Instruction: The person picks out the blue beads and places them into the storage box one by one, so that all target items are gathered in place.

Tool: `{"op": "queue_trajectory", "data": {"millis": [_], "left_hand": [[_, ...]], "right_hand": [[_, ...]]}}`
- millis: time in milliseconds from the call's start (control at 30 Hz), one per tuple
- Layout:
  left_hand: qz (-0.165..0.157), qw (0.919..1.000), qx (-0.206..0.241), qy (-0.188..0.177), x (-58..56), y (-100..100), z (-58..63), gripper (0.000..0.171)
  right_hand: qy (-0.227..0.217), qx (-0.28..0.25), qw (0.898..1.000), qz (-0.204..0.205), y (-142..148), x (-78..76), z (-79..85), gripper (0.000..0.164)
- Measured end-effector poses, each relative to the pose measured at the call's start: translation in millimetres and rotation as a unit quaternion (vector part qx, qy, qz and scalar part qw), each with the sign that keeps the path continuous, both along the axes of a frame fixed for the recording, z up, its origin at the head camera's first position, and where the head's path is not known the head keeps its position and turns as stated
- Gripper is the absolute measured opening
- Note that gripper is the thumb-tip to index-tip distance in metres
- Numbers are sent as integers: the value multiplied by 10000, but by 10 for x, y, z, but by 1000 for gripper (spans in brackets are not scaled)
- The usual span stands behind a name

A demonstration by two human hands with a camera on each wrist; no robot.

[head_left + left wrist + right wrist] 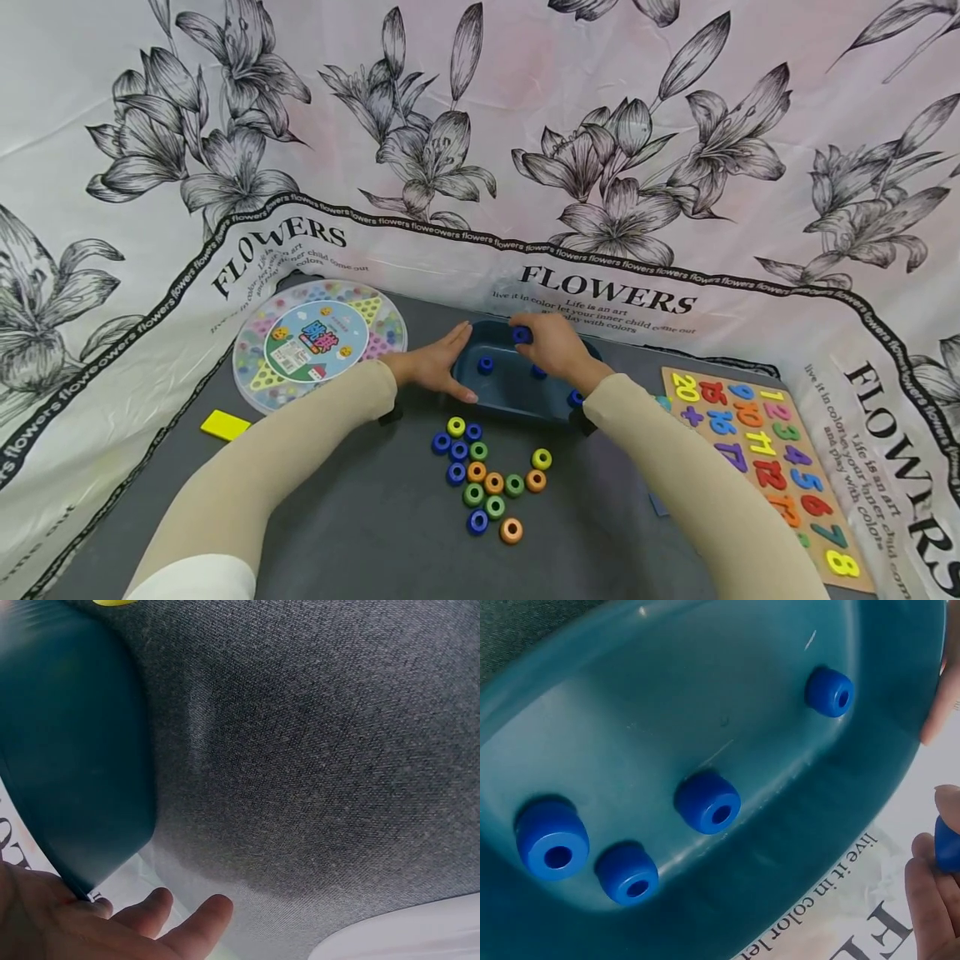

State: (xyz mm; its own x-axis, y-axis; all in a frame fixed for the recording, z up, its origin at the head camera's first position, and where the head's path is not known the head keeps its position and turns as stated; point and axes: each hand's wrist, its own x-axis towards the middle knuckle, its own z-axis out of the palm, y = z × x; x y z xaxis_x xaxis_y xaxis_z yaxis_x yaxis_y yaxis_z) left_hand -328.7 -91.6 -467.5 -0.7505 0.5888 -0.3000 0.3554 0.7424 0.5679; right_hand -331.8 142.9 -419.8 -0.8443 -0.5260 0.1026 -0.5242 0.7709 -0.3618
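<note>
Meanwhile, fingers of right hand (553, 346) pinched blue barrel-shaped bead (521, 335) near far rim of dark-teal oval plastic tray (513, 390); four blue beads (708, 802) lay inside. Left hand (437, 367), fingers spread, touched tray's left end.

Play table (352, 517), number puzzle (765, 457), floral curtain (502, 167)

Long, plain tan sleeves (322, 437) are worn down to the wrists (403, 367). Above the left one, a white sleeve (198, 581) is seen. Something small and black (392, 414) is worn at the left wrist.
</note>
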Motion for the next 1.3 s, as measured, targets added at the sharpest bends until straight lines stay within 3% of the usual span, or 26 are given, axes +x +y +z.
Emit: {"op": "queue_trajectory", "data": {"millis": [400,667,1033,1133,1300], "left_hand": [[-15,10000,-8,83,9,50,-5,123],[-26,9999,-24,139,-10,41,-26,124],[14,10000,4,74,-3,24,-44,124],[19,10000,29,67,4,12,-44,125],[74,9999,51,69,-2,-12,-46,124]], "right_hand": [[-170,244,9981,-542,81,-67,37,38],[-12,211,9991,-378,95,-69,-28,38],[-82,250,9986,-448,57,-62,-46,43],[-145,132,9982,-563,42,-42,-13,51],[274,-360,9976,-516,-41,3,185,53]]}}
